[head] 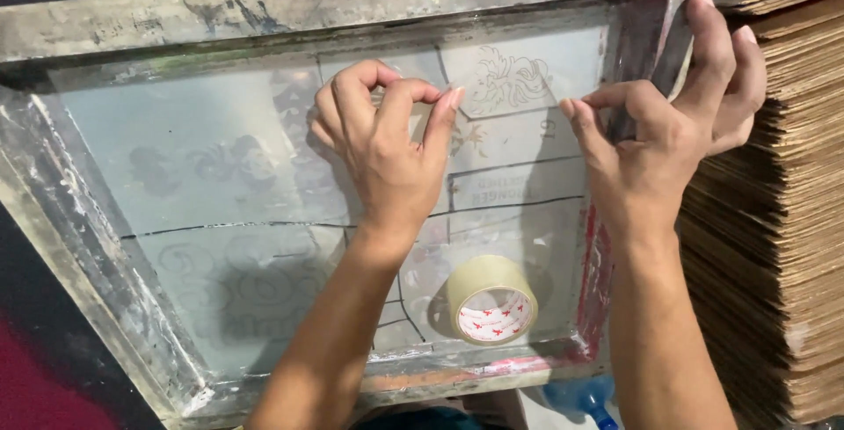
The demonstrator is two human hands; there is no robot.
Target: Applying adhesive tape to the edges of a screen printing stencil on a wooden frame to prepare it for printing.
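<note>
Worn wood, fine mesh, glossy tape

At twelve o'clock you had the frame: rough, paint-crusted wood. Its mesh looked matt; the tape roll glossy plastic; at three o'clock, matt cardboard sheets.

We are looking down from a single camera worn on the head, facing forward and downward over the person's own forearms. We are sitting close in: the screen-printing frame is filling most of the picture, its near edge running off the bottom. We are catching only a slice of the cardboard stack at the right edge. No second view is sharing this scene.
</note>
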